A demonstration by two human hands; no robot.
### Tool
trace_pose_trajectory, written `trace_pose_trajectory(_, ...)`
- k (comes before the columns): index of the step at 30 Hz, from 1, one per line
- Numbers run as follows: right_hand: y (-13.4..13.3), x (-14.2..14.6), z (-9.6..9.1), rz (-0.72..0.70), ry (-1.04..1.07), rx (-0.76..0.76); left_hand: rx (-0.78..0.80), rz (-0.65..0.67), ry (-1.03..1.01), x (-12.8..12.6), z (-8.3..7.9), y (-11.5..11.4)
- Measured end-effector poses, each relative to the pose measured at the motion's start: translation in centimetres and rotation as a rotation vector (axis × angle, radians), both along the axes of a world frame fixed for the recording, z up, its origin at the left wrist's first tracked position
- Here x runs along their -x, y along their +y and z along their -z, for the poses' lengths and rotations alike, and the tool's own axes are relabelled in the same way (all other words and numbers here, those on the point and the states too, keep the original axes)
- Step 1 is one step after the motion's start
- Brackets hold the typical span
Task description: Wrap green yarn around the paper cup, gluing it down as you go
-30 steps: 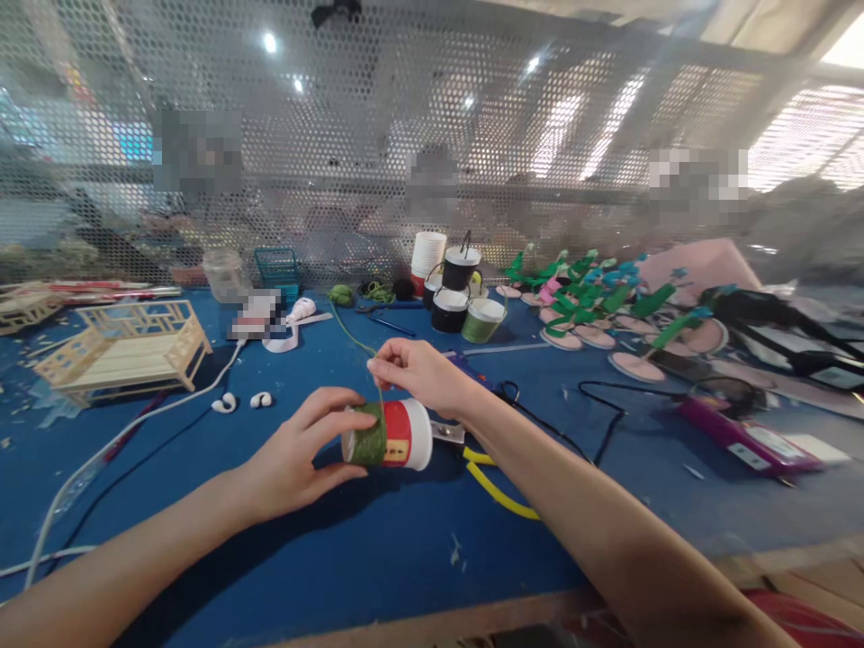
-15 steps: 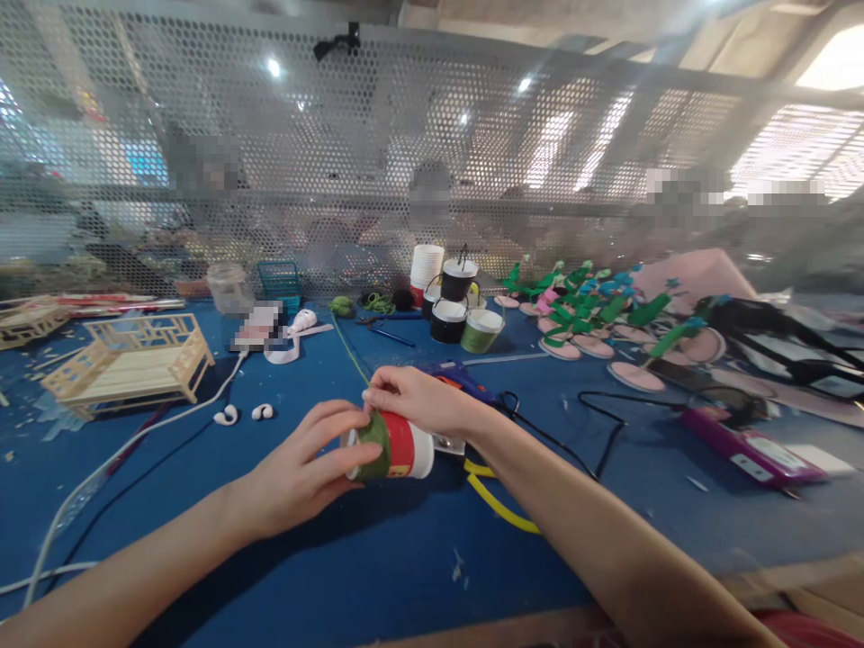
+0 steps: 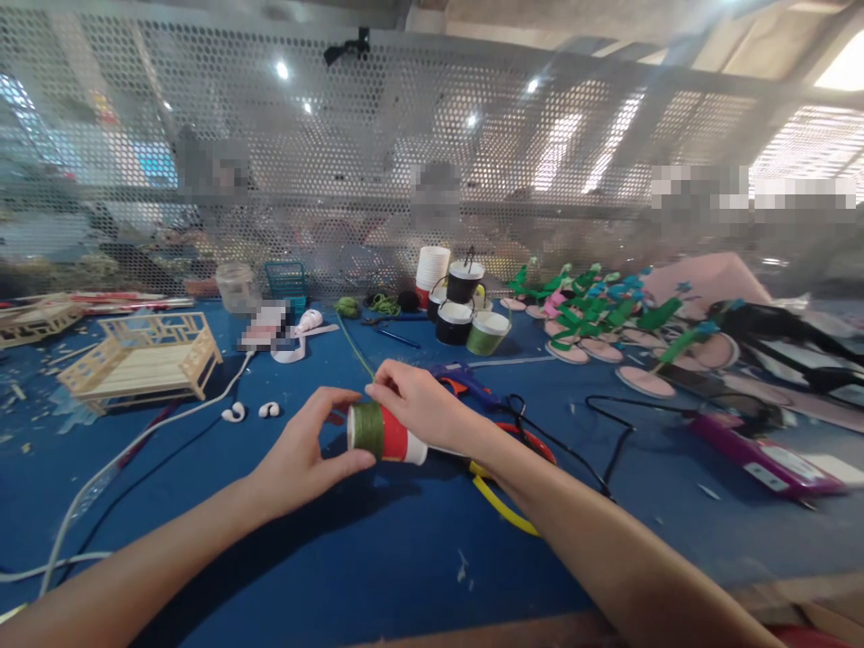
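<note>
A small paper cup (image 3: 403, 439) lies on its side in the air above the blue table, red and white at one end and wrapped in green yarn (image 3: 368, 430) at the other. My left hand (image 3: 307, 454) curves loosely around the wrapped end, thumb below and fingers above and behind. At the cup's upper side my right hand (image 3: 415, 400) has thumb and finger pinched on the yarn strand. That strand runs back across the table to a green yarn ball (image 3: 346, 308). The right hand's other fingers are partly hidden.
Scissors with yellow handles (image 3: 503, 508) and a blue glue gun (image 3: 465, 382) lie by my right forearm. Finished small buckets (image 3: 487, 333) stand behind. Green craft plants (image 3: 607, 315) and a purple power strip (image 3: 762, 454) are right, a wooden stick bed (image 3: 141, 360) left.
My left fingers have loosened and shifted off the green wrap, showing more of it. The cup has turned slightly. My right hand stays pinched at its top, and the view has shifted a little.
</note>
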State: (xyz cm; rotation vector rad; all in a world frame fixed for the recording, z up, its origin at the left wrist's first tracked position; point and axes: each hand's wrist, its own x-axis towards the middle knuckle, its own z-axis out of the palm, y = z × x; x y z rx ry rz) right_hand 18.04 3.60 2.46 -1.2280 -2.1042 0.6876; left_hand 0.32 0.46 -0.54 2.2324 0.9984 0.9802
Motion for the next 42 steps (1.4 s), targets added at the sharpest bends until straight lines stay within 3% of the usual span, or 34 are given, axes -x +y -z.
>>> trace_pose_trajectory(3,-0.3,0.3,0.0,0.011,-0.006,-0.033,0.168,0.001,-0.078,-0.4,0.0,0.0)
trace_pose_trajectory(5,-0.4,0.4,0.0,0.011,-0.007,-0.043,0.179,0.005,-0.1,-0.4,0.0,0.0)
trace_pose_trajectory(14,0.1,-0.5,-0.7,-0.11,0.161,0.111,-0.19,0.053,0.095,0.1,-0.2,-0.2)
trace_pose_trajectory(23,0.0,-0.6,-0.9,-0.224,0.297,0.282,-0.322,0.166,0.216,0.1,-0.3,-0.2)
trace_pose_trajectory(28,0.1,-0.2,-0.6,-0.239,0.302,0.297,-0.337,0.143,0.235,0.1,-0.1,-0.4)
trace_pose_trajectory(32,0.9,-1.2,-1.3,-0.08,0.245,0.118,-0.346,0.155,0.267,0.1,-0.3,-0.5)
trace_pose_trajectory(37,2.1,-5.8,-3.7,0.274,0.278,-0.108,-0.336,0.121,0.249,0.3,-0.2,-0.2)
trace_pose_trajectory(40,2.5,-8.6,-3.5,0.498,-0.039,-0.157,-0.35,0.099,0.234,0.5,0.1,0.0)
trace_pose_trajectory(42,2.9,-9.7,-2.1,0.498,-0.266,-0.059,-0.377,0.092,0.237,0.5,0.3,0.1)
